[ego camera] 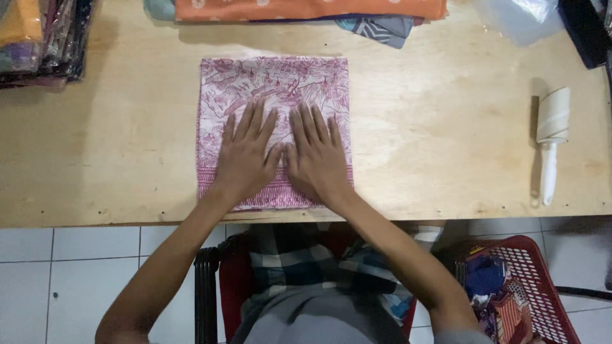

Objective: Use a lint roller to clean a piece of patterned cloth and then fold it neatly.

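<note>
Your hands hide the middle of the folded cloth [274, 89]. The orange fabric [306, 9] at the tabletop's far edge and the red basket [542, 280] are cut off.

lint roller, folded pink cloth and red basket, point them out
lint roller [552, 116], head view, on its paper roll
folded pink cloth [274, 79], head view, on its bare upper part
red basket [540, 267], head view, on its mesh wall

I see a light plywood table [433, 127]. Centre: folded pink patterned cloth [274, 86]. Top edge: orange fabric [306, 9] over a grey patterned piece [382, 28]. Upper left: stacked packaged fabrics [38, 38]. Upper right: clear plastic bag [519, 19]. Right: lint roller [551, 137].
</note>
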